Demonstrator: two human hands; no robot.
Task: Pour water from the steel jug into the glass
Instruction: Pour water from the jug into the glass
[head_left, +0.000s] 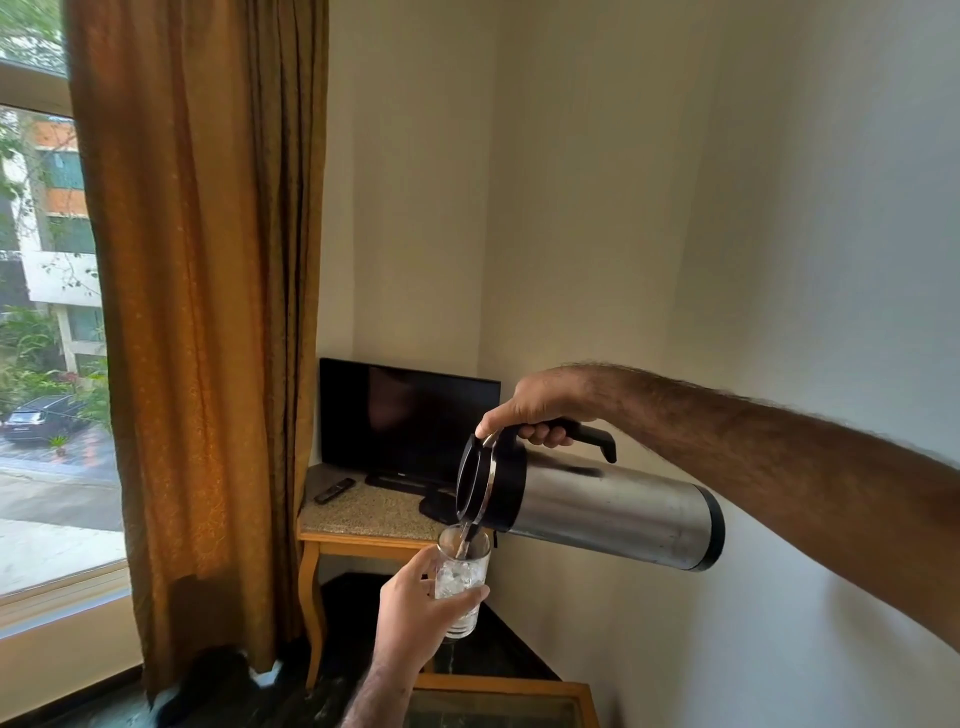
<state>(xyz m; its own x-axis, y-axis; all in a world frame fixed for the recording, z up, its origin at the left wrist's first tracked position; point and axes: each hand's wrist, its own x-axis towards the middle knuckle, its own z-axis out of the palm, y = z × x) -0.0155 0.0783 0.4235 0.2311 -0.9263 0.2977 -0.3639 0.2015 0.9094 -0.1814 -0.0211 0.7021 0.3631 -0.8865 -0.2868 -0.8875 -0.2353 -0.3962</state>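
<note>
The steel jug (608, 514), a silver cylinder with a black lid and black handle, lies almost level in the air at centre right. My right hand (540, 402) grips its handle from above, thumb near the lid. A thin stream of water runs from the spout into the clear glass (464, 571) directly below. My left hand (415, 610) holds that glass upright around its lower half, and bubbling water fills part of it.
A dark TV (408, 423) stands on a stone-topped wooden table (363, 512) in the corner, with a remote (334, 489) beside it. An orange curtain (202, 312) hangs at left by the window. A wooden frame with a glass top (498, 701) lies under my hands.
</note>
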